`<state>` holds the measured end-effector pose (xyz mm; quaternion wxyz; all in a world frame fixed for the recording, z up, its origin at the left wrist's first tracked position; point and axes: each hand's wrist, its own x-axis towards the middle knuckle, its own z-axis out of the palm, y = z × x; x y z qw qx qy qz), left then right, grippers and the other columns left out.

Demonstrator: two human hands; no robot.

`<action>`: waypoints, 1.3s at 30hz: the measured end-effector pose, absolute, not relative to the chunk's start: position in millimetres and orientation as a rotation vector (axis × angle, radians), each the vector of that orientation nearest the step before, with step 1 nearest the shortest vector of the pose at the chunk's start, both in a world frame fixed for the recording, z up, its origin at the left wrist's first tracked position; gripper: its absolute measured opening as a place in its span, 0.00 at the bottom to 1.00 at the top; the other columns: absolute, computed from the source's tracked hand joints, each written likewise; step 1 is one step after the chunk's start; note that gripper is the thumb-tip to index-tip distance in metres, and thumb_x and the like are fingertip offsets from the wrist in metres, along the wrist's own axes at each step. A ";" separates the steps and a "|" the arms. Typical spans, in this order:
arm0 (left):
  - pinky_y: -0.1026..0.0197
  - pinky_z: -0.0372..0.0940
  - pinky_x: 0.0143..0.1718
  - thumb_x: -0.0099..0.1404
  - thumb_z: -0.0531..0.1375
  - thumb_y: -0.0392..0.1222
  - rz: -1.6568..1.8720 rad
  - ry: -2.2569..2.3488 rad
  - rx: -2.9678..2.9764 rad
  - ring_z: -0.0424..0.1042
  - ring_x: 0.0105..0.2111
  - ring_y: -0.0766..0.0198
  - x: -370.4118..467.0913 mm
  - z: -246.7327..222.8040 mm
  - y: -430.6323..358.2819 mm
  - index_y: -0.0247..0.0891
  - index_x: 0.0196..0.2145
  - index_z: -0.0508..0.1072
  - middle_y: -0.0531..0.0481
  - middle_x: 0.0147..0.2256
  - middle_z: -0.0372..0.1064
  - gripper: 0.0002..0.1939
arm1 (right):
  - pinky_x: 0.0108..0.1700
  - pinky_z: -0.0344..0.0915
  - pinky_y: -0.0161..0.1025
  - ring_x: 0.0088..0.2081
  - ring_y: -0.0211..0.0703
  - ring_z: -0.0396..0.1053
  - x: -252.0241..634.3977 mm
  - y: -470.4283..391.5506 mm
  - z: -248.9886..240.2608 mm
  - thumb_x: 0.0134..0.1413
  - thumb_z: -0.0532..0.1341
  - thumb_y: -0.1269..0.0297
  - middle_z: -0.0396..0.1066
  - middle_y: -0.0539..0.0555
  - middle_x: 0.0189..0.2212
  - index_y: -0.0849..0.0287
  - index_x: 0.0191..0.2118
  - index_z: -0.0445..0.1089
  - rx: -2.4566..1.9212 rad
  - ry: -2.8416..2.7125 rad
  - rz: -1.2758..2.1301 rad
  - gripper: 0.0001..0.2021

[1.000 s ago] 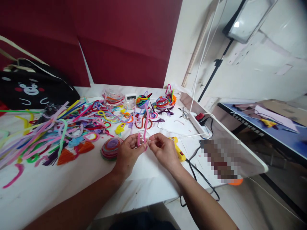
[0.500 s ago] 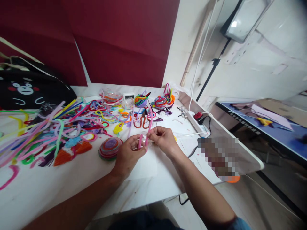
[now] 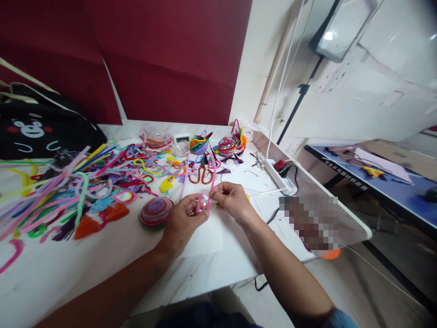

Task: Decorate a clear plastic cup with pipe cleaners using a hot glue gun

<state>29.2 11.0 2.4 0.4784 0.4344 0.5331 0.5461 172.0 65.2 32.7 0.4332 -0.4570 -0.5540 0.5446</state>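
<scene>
With the clear plastic ball (image 3: 204, 205) as the centre of a clock and twelve pointing away from the person, the left hand (image 3: 179, 223) sits at about eight o'clock. Its thumb and curled fingers grip the ball from opposite sides, just above the white table (image 3: 136, 269). A pink pipe cleaner (image 3: 212, 175) lies against the ball, its free length rising towards one o'clock. The right hand (image 3: 234, 200), at three o'clock, has thumb and forefinger pinched together at the ball's edge, by the pink strand — whether they clasp the strand itself I cannot tell. The other right fingers are folded in.

At twelve o'clock, well apart from the hands, lie orange-handled scissors (image 3: 201, 175). Beyond them stand a multicoloured wrapped ball (image 3: 198, 144) and, towards one o'clock, a clear-topped ball banded in coloured strands (image 3: 226, 146). A small white digital display (image 3: 181, 138) is at eleven.

A coiled pipe-cleaner dome (image 3: 156, 212) rests at nine o'clock, just beside the left hand. Further out, between nine and eleven, spreads a tangled heap of pipe cleaners (image 3: 102, 177), with orange tassels (image 3: 89, 226) at its near side. The black bag (image 3: 44, 123) stands behind the heap at about ten. At two o'clock a white power strip (image 3: 278, 175) carries a red plug (image 3: 280, 165) — a black cable (image 3: 296, 175) curves out beside it.
</scene>
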 end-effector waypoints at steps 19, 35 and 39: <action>0.64 0.64 0.29 0.41 0.70 0.34 1.350 1.172 0.780 0.72 0.27 0.66 23.8 25.6 16.8 0.30 0.42 0.74 0.45 0.33 0.79 0.26 | 0.38 0.61 0.40 0.36 0.46 0.70 242.4 25.9 39.8 0.56 0.59 0.59 0.72 0.56 0.36 0.59 0.40 0.70 -1.574 -2.013 0.445 0.11; 0.66 0.63 0.29 0.44 0.70 0.35 1.311 1.130 0.783 0.69 0.26 0.68 17.7 33.6 18.5 0.33 0.38 0.76 0.51 0.29 0.74 0.20 | 0.32 0.58 0.38 0.30 0.44 0.69 267.1 37.9 14.4 0.47 0.64 0.57 0.76 0.55 0.29 0.60 0.36 0.74 -1.894 -1.979 0.808 0.13; 0.67 0.62 0.29 0.47 0.70 0.36 1.298 1.064 0.834 0.68 0.26 0.69 13.1 30.3 20.5 0.34 0.34 0.77 0.53 0.27 0.72 0.14 | 0.27 0.55 0.36 0.24 0.39 0.63 272.5 39.5 13.5 0.43 0.65 0.56 0.69 0.50 0.22 0.61 0.30 0.71 -1.723 -1.629 1.121 0.13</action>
